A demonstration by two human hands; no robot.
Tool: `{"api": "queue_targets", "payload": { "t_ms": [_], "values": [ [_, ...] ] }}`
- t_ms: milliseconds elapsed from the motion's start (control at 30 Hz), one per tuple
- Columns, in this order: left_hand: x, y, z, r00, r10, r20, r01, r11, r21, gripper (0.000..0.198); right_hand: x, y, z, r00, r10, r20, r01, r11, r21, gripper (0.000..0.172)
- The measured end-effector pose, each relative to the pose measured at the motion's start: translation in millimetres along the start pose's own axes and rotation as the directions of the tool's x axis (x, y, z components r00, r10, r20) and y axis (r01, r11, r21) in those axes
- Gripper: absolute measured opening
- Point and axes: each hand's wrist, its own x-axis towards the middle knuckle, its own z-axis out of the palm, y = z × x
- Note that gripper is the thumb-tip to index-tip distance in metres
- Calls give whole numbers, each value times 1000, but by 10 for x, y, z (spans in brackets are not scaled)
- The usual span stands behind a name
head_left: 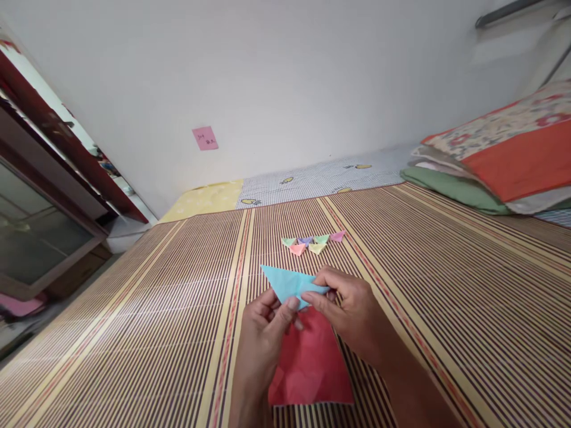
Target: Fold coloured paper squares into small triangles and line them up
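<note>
A light blue sheet of paper (285, 282), folded into a triangle, is held up between both hands over the mat. My left hand (265, 324) pinches its lower edge, thumb in front and fingers behind. At the right corner, my right hand (345, 297) grips the paper between thumb and fingers. Below the hands lies a red sheet (312, 362), partly covered by the left hand. Beyond the paper, several small folded paper triangles (298, 249) in pink, green, purple and yellow lie in two rows.
A striped bamboo mat (187, 309) covers the bed. Folded bedding (513, 154) is stacked at the right. A pink note (205, 138) is stuck on the white wall (303, 77). Patterned cloth (321, 175) runs along the wall, and a glass-paned door (40, 226) stands at the left.
</note>
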Motion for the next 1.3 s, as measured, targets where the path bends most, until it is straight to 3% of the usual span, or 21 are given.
{"api": "queue_targets", "payload": {
  "t_ms": [133,267,367,533,967,1300],
  "values": [
    [-3,-4,5,1000,-28,-1,28,1000,-13,15,-5,2,-6,999,49,12,-49,998,37,22],
    [5,-24,-15,1000,-23,-4,23,1000,20,16,-3,17,-57,999,-34,4,34,993,115,15],
    [16,-44,-38,1000,-27,3,27,999,34,16,-7,15,-76,1000,-9,4,8,989,150,14],
    [19,-70,-44,1000,-24,10,23,999,27,16,-11,-12,-57,998,62,11,-63,987,146,17],
    [4,-87,-13,1000,-18,-2,18,1000,2,17,-22,-60,-47,998,37,-44,-34,997,71,19],
    [5,-100,9,1000,-14,-3,14,997,-77,17,-23,-92,-20,994,64,-90,-53,991,121,15]
  ]
}}
